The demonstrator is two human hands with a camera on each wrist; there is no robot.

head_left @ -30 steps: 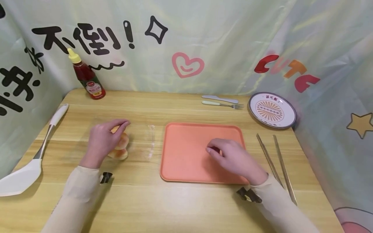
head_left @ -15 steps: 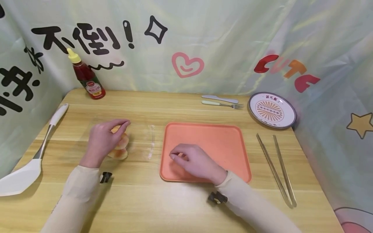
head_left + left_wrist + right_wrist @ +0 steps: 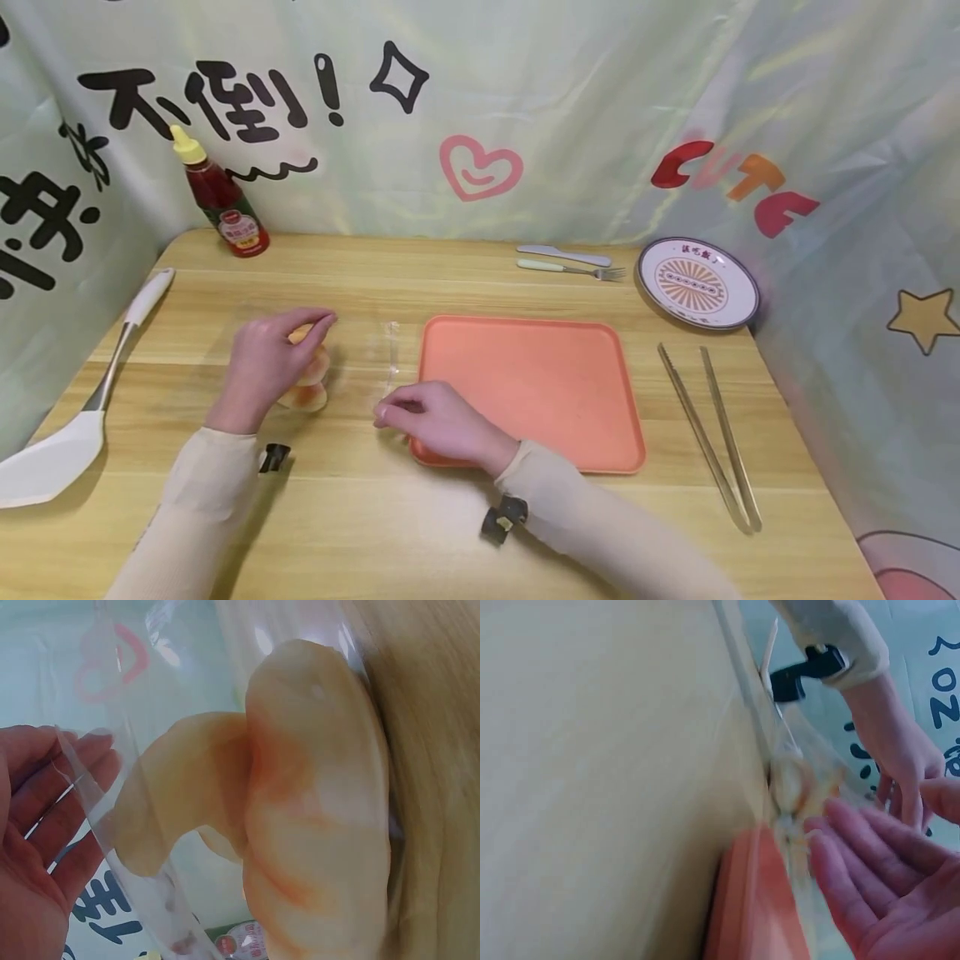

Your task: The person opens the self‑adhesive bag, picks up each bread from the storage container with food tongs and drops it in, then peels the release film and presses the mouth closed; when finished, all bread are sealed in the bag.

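Observation:
A clear plastic bag [image 3: 176,900] holds a twisted bread roll [image 3: 315,795] with a second, curved bread piece [image 3: 187,761] beside it. In the head view my left hand [image 3: 270,358] is over the bread, thumb and index fingertips together at the bag's film. The film rises to its fingers in the left wrist view, where the thumb is hidden. My right hand [image 3: 435,421] hovers above the near-left corner of the pink tray [image 3: 540,392], close to the bag's strip-like end [image 3: 392,346]. Its fingers are loosely extended and hold nothing in the right wrist view.
Metal tongs [image 3: 712,442] lie right of the tray. Behind are a knife [image 3: 564,255], a fork [image 3: 573,269] and a patterned plate [image 3: 697,283]. A white-headed spatula [image 3: 56,458] lies far left; a red sauce bottle [image 3: 228,208] stands at the back left.
My right hand has moved left across the tray, from its right half to its near-left corner beside the bag. My left hand stays in place over the bread.

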